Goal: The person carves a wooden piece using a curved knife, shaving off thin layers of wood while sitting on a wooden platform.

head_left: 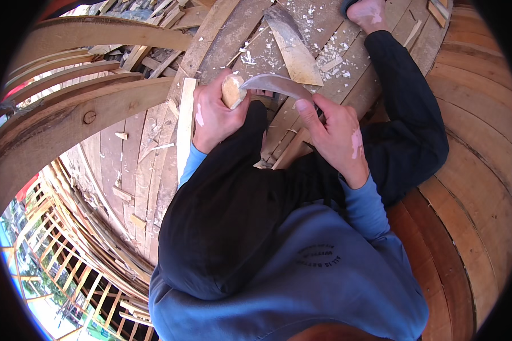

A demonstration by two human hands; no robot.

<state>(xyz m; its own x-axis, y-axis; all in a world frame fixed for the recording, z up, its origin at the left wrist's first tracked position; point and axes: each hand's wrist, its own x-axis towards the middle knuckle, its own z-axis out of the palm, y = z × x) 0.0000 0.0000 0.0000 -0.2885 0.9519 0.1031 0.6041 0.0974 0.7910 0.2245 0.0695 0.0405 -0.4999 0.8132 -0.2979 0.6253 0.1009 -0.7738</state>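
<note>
My left hand grips the pale wooden handle of a tool with a curved grey metal blade. My right hand rests on the far end of that blade, thumb pressed on its edge. Both hands hover over my lap, with my dark trouser legs drawn up beneath them. A wooden wedge-shaped board lies just beyond the blade on the plank floor.
I sit inside a wooden boat hull. Curved ribs rise at left, plank walls at right. White wood chips litter the floor planks. My bare foot rests at the top. Open framing and ground show below left.
</note>
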